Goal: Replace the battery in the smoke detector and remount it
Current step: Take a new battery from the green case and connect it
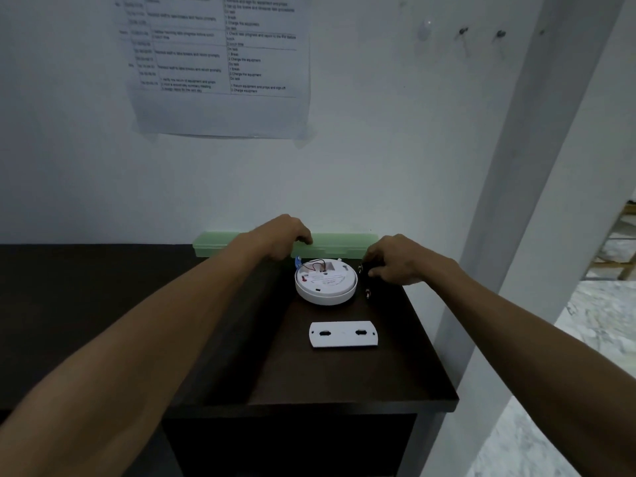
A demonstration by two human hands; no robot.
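Battery swap underway, we judge. Smoke detector (326, 282) lies back-up on the tabletop (344, 373), compartment open, wires loose. Right hand (399, 261), just right of the detector, fingers closed on a dark battery (366, 268). Left hand (287, 239) at its far-left edge, fingers curled; grip unclear. Next: clip on connector. Second battery (368, 293) barely legible; mounting plate (344, 334) nearer us.

This looks like a workroom or staff office rather than a home. Above the hands, a printed schedule sheet (216, 63) with rows of duties is taped to a plain white wall (378, 149). Below the hands stands a dark wooden desk (344, 380). Just beyond them, a pale green plastic case (213, 243) lies against the wall. Up to their right, bare hooks (463, 32) stick out.
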